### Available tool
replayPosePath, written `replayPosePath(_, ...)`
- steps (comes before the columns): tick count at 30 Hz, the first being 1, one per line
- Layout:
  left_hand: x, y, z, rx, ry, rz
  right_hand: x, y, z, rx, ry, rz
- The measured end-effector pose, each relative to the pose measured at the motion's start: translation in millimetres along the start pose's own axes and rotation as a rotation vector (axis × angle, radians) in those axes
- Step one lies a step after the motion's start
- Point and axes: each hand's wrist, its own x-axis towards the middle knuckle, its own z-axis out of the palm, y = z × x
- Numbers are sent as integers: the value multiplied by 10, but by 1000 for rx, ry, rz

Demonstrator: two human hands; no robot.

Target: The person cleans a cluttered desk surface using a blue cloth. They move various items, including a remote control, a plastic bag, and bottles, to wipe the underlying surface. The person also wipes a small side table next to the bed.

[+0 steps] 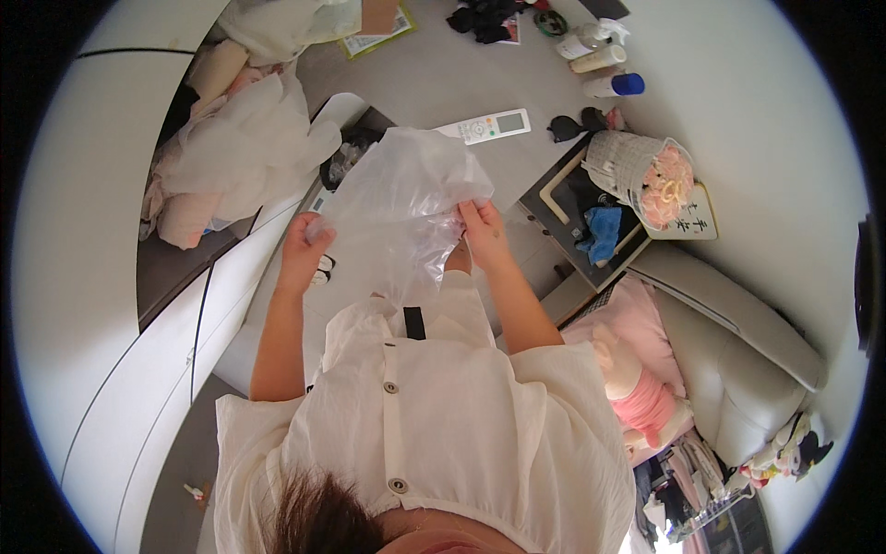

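A translucent plastic bag is spread between my two hands in front of my body. My left hand pinches its left edge between thumb and fingers. On the other side, my right hand grips the bag's right edge. The bag's upper part rests over or just before the grey tabletop's near edge, and its lower part hangs toward my lap. Just beyond the bag lies a white remote control, partly hidden by it.
Spray and pump bottles and sunglasses lie along the grey tabletop. Plastic-wrapped soft items fill the shelf at left. At right, a wrapped bouquet and a blue cloth item sit on a black-topped cabinet, beside a grey bed headboard.
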Motion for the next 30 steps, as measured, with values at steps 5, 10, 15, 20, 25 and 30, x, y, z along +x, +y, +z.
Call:
replayPosePath(5, 185, 805, 125, 173, -111, 339, -265, -355, -46, -306, -43, -126)
replayPosePath(10, 571, 1532, 526, -229, -559, -18, -318, -628, -100, -182, -58, -15)
replayPosePath(15, 802, 1576, 640, -351, -375, 30, -205, -665, -346, -64, 79, -17)
replayPosePath(20, 796, 1323, 671, -344, -128, -47, -464, -607, -209, -90, 90, 1)
replayPosePath(25, 851, 1104, 591, -149, 148, 162, -623, -369, -148, -177, 21, 227)
replayPosePath(30, 820, 978, 299, 407, 175, 330, -598, -254, -314, 83, 135, 274)
